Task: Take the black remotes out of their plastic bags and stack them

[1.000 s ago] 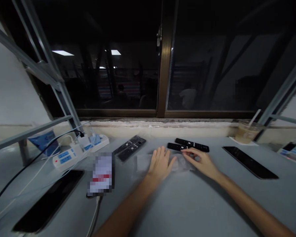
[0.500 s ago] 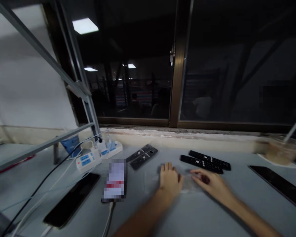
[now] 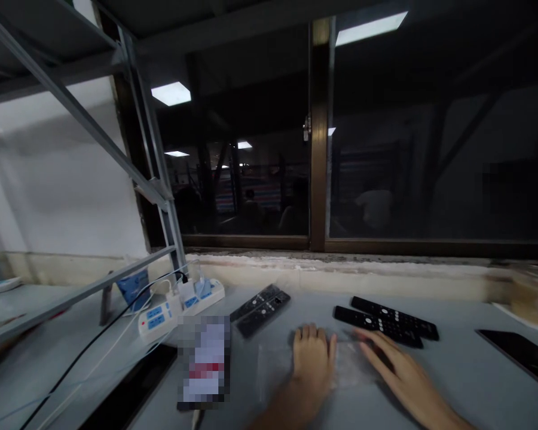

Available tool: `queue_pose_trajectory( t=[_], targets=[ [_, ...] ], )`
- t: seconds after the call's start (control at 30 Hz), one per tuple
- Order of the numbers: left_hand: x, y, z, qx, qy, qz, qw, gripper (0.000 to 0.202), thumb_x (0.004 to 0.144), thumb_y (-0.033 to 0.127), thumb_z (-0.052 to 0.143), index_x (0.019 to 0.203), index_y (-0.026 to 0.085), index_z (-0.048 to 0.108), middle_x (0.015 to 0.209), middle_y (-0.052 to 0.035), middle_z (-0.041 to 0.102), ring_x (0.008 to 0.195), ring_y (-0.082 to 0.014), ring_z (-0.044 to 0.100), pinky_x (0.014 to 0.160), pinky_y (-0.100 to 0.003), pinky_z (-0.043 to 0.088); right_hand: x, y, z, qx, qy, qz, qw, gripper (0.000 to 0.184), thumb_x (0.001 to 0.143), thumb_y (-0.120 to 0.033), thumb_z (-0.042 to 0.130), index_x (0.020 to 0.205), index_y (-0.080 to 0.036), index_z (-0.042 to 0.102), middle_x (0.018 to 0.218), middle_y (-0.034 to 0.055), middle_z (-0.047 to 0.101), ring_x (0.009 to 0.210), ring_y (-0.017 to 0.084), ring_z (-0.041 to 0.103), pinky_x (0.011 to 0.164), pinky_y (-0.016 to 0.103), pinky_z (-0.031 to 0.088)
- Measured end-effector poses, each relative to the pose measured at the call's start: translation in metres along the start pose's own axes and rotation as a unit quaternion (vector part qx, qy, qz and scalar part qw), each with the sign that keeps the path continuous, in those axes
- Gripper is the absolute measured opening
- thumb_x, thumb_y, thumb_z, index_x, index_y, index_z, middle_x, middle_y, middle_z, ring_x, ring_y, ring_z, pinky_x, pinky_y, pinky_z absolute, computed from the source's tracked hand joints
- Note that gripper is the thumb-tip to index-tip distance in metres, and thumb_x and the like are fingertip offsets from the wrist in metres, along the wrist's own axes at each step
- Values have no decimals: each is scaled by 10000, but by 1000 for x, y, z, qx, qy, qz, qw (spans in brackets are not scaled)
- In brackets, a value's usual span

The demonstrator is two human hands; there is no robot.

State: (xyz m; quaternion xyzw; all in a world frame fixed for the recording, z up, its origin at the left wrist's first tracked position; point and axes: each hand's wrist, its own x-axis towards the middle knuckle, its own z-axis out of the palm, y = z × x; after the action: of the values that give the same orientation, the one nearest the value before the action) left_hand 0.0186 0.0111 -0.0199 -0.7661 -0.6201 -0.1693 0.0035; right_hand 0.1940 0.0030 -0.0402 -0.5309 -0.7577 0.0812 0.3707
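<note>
My left hand [image 3: 312, 357] rests palm down on a clear plastic bag [image 3: 347, 365] lying on the grey table, with its thumb held apart from the fingers. At the bag's right side is my right hand [image 3: 397, 367], its fingers stretched out toward the left and a gap below the thumb. Whether its fingertips touch the plastic I cannot tell. Two black remote controls [image 3: 376, 325] lie just beyond the right hand. Farther left, two more remote controls [image 3: 262, 310] lie side by side under what looks like clear wrapping.
A lit phone [image 3: 206, 361] with a cable lies left of my hands, beside a dark phone [image 3: 132, 388]. Behind them stand a white power strip [image 3: 182, 307] with cables and a blue cup [image 3: 133, 289]. A dark tablet-like slab [image 3: 522, 358] and a drink cup [image 3: 531, 295] are at right.
The camera has tilted up, so the table things sit lower in view. My right hand's fingers have straightened from a more curled pose. My left hand stays on the plastic bag.
</note>
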Motion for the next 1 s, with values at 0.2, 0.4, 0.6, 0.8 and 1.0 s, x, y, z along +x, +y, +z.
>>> queue_pose_trajectory(
  t=[0.2,0.4,0.6,0.8,1.0],
  targets=[
    [1,-4,4,17,10,-2,1000,333,906,284,325,984,141,615,1056,-110,584,1040,-263,494,886,-414,385,0,-18,-14,-55,-57,-118,990,335,846,-396,436,1154,-350,559,1245,33,544,1138,247,485,937,481,380],
    [5,-11,6,-33,26,5,999,303,895,299,355,828,212,637,966,-48,588,970,-217,509,875,-391,377,-3,-23,-12,-34,-140,-144,979,288,870,-361,416,1062,-335,628,1057,40,662,994,217,586,894,453,412],
    [16,-28,-10,52,69,-29,996,274,833,225,467,1088,191,562,1169,-91,535,1099,-253,458,929,-410,352,-8,-20,-8,-32,-142,-126,981,300,845,-410,449,1073,-334,627,1103,31,644,1039,223,564,897,425,437],
    [23,-53,-4,153,92,-146,973,456,846,268,448,1256,67,438,1338,-208,379,1218,-307,369,961,-429,339,-12,-16,-6,-16,-132,-110,985,366,837,-413,457,1177,-319,553,1192,37,592,1094,236,525,926,459,421],
    [22,-58,-3,163,75,-121,976,351,842,185,430,1171,109,527,1280,-184,459,1145,-284,455,924,-421,377,-12,-20,-11,-4,-101,-93,991,376,836,-391,448,1197,-323,530,1232,29,562,1118,247,510,936,476,417]
  ],
)
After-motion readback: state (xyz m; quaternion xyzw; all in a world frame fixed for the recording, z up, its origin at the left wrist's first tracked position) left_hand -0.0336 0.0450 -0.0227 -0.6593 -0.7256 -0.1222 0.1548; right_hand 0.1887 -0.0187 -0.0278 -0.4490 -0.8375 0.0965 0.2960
